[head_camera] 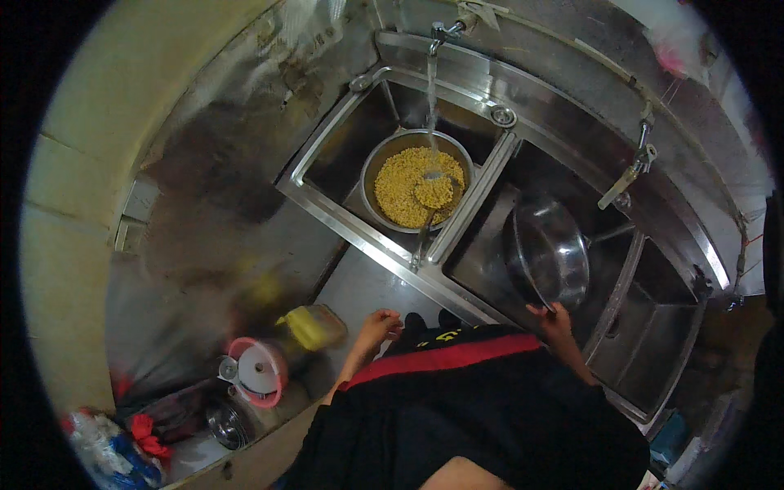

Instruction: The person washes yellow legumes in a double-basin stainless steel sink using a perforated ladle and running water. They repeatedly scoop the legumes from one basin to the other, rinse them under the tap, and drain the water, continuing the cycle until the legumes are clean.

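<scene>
My right hand [556, 323] grips the near rim of a large steel basin [554, 251], which is tipped on its side in the middle sink compartment. My left hand [381, 326] hangs before the front edge of the sink, fingers loosely curled and nothing visible in it. In the left compartment stands a round metal pot [367, 184] full of yellow beans or kernels [398, 184]. A ladle [424, 236] rests in the pot, its bowl heaped with them and its handle leaning toward the sink's front rim. Water [432, 92] runs from the left tap [437, 38] into the pot.
A second tap [640, 156] with a short hose hangs over the middle compartment. The right compartment [643, 343] lies beyond a metal divider. At the lower left are a pink basin [278, 373], a yellow item [306, 327], steel bowls [228, 422] and plastic bags [113, 450].
</scene>
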Tool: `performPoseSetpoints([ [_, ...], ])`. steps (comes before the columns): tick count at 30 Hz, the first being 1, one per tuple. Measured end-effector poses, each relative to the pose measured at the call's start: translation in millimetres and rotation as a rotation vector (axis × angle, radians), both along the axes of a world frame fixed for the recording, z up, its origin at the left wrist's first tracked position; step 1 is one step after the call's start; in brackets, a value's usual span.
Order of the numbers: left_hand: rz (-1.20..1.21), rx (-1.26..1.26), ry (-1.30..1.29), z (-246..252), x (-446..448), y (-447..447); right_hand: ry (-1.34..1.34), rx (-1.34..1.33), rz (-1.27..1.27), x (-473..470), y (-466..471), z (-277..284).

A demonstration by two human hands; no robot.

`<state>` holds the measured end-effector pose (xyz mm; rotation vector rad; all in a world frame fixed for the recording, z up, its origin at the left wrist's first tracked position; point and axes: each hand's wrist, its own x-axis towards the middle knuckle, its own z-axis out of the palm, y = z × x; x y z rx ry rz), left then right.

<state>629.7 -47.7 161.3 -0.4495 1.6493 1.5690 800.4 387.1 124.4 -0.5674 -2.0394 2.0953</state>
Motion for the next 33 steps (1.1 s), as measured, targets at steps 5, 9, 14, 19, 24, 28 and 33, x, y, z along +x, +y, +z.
performPoseSetpoints([
  [5,-0.052,-0.029,0.154,26.3,-46.8,8.8,0.072,0.265,0.052,-37.5,-8.2,-100.1],
  [9,0.008,-0.105,0.366,60.3,-107.3,27.3,-0.188,-0.021,0.057,-28.3,1.1,-132.4],
  [14,-0.063,-0.201,1.044,137.4,-229.7,96.7,-0.185,0.631,0.288,-45.8,-14.2,-103.9],
  [19,-0.196,-0.041,1.924,249.6,-347.8,198.5,0.035,-0.122,-0.172,-183.7,-106.3,-4.1],
  [24,-0.205,0.28,1.816,281.1,-414.4,264.6,-0.258,0.89,0.146,-328.7,-204.3,35.1],
  [28,-0.261,0.268,1.452,172.6,-468.4,243.6,-0.649,0.81,0.252,-361.8,-227.1,-0.2],
  [33,-1.0,-0.599,1.038,-75.1,-470.3,151.9,-0.567,-1.006,-0.176,-367.6,-176.7,-26.7],
])
